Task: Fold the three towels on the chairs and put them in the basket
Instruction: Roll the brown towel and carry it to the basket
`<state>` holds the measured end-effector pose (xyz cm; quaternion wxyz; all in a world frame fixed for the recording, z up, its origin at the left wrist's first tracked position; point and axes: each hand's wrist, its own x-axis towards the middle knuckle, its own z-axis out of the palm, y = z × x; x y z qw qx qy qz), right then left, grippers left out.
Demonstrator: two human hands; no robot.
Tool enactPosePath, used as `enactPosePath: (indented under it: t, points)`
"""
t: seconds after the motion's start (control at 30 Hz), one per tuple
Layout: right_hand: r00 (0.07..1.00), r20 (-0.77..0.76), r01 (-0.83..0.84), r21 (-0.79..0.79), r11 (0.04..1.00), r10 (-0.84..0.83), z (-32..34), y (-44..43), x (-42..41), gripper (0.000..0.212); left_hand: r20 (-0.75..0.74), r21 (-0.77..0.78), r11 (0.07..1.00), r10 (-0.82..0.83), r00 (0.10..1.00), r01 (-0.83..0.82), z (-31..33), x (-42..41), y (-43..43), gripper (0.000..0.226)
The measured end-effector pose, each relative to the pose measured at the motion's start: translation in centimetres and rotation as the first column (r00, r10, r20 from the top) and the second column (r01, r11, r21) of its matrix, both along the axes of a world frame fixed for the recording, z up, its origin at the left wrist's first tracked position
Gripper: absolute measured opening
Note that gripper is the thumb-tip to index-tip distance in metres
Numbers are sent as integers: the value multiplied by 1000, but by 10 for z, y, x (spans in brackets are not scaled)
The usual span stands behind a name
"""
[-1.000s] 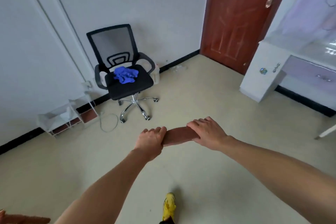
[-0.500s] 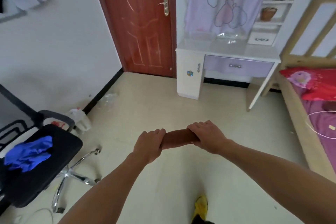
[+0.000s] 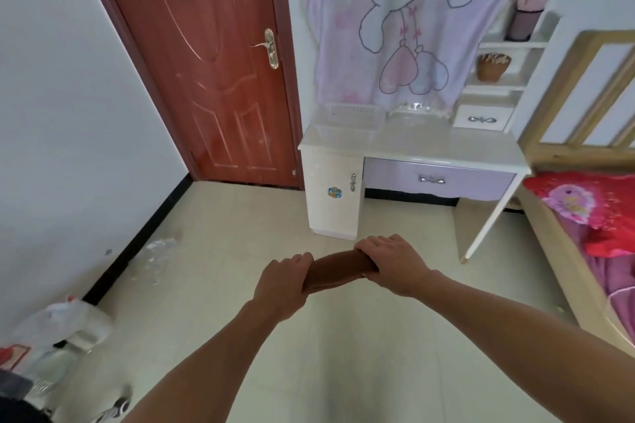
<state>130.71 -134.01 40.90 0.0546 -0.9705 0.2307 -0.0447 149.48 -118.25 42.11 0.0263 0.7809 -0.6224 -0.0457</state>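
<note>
While left hand [image 3: 285,285] and right hand [image 3: 391,263] grip its ends, fingers curled round it, folded brown cloth towel [image 3: 338,269] hangs at six o'clock; white mesh plastic basket [image 3: 347,127] at twelve. Keep fold tight; lower flat.

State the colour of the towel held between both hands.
Brown. The towel shows best in the head view, the only one.

Brown towel [image 3: 338,269], red-brown door [image 3: 213,62], white-and-lilac furniture.
Towel plain brown; door glossy; desk [image 3: 446,144] white, drawer [image 3: 405,178] lilac; basket [image 3: 343,134] see-through white; hung cloth [image 3: 405,21] pale lilac, pink-white rabbit print; bedding [image 3: 604,203] red, pink cartoon patch; floor [image 3: 240,285] beige; skirting [image 3: 147,237] black.
</note>
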Motion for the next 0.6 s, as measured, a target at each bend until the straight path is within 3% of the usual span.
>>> enactPosePath:
  t: [0.43,0.6]
  points:
    - [993,4,120,92,988,-121,-5,-254,166,39,-112,-40,996,-83,990,79,-12,182,-266,30]
    - [949,93,259,323,910,-302,17,-341,210,45,-209,-55,996,-83,974,73,3,237,-365,30]
